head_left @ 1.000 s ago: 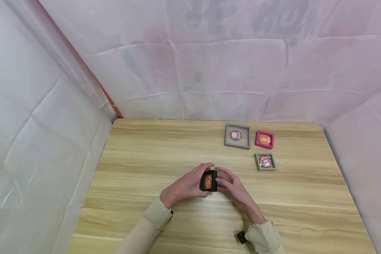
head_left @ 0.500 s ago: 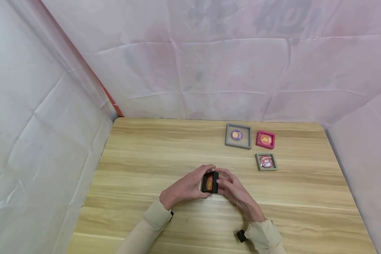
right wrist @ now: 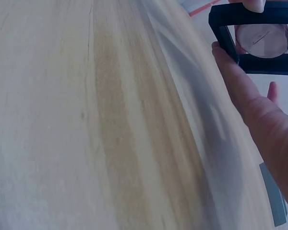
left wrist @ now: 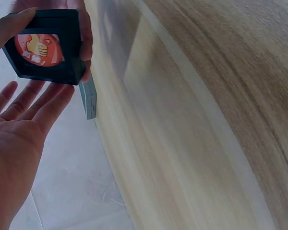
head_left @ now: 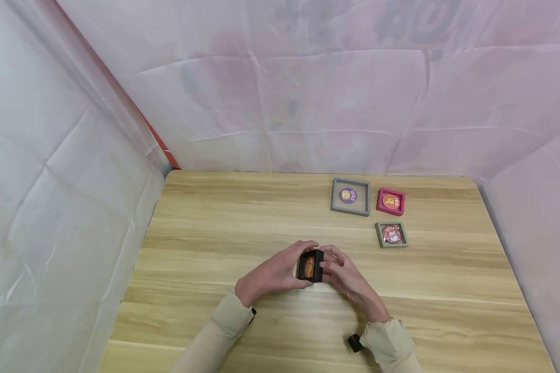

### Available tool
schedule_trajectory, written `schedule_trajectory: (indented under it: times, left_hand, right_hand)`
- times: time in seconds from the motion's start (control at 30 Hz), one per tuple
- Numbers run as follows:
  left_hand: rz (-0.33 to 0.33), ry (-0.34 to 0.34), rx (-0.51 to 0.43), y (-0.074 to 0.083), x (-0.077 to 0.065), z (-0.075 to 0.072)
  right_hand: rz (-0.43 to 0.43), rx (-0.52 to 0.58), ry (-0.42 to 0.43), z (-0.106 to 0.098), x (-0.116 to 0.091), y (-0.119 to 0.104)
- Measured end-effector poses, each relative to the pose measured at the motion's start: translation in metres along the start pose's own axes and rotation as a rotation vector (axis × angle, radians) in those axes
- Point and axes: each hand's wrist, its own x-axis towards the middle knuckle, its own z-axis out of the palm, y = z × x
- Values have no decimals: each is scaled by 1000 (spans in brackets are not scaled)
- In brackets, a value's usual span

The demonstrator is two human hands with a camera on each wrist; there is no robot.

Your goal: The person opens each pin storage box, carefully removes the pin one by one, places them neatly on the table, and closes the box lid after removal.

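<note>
Both hands hold a small square black display frame (head_left: 310,266) over the middle of the table. A round orange-red badge (left wrist: 39,50) with a yellow hand picture sits behind its clear film. My left hand (head_left: 277,270) grips it from the left, thumb on the near edge and fingers on the far edge. From the other side my right hand (head_left: 347,277) pinches the right edge, its thumb on the frame's side. In the right wrist view the frame shows the badge's plain back, with right-hand fingers (right wrist: 249,96) along its lower edge.
At the table's back right lie a larger grey frame (head_left: 350,213) with a purple badge, a magenta frame (head_left: 391,212) with an orange badge, and a grey-green frame (head_left: 394,245) with a red badge. Pale cloth (head_left: 280,103) surrounds the wood table (head_left: 214,217).
The black frame has shifted slightly to the right and turned a little in the hands, showing more of its right side wall. Both hands keep their hold.
</note>
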Motion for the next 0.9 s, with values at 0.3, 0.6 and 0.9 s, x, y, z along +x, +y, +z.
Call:
schedule_trajectory:
  times: [0.3, 0.6, 0.9]
  left_hand:
    - [12, 37, 15, -5, 2, -3]
    - [13, 53, 43, -15, -8, -8]
    - [-61, 46, 80, -19, -21, -16]
  right_hand:
    - [-54, -18, -57, -14, -1, -2]
    - [-73, -264, 24, -14, 1, 6]
    - [-92, -570, 33, 2, 10, 6]
